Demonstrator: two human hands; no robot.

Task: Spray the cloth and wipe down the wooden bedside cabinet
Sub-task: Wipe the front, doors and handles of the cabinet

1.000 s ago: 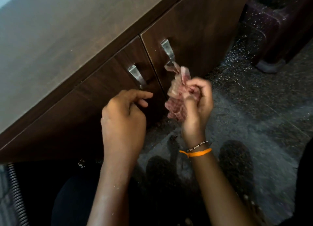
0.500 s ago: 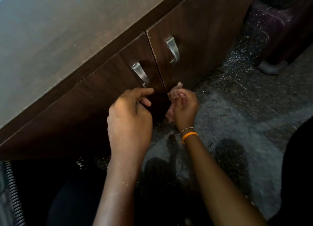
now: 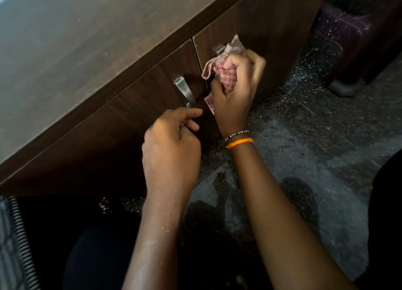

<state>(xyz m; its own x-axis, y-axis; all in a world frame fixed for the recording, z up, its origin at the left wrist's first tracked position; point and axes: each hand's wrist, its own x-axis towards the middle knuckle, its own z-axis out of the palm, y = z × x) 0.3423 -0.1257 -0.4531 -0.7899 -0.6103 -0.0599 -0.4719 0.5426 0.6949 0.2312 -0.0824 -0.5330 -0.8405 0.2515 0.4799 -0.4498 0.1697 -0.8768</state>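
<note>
The dark wooden bedside cabinet (image 3: 91, 57) fills the upper left, with two doors and metal handles. My right hand (image 3: 236, 91) grips a bunched red-and-white checked cloth (image 3: 226, 72) and holds it against the right door, over most of the right handle (image 3: 219, 49). My left hand (image 3: 171, 146) is curled with its forefinger and thumb at the lower end of the left handle (image 3: 183, 91); whether it holds the handle or the door edge I cannot tell. No spray bottle is in view.
A speckled dark stone floor (image 3: 304, 137) lies to the right and below. A dark purple piece of furniture (image 3: 352, 39) stands at the top right. A ribbed hose or coil (image 3: 19, 242) runs along the bottom left edge.
My right hand dropped low near the floor with the cloth, then rose again and now presses the cloth on the right door over its handle. My left hand stayed by the left handle.
</note>
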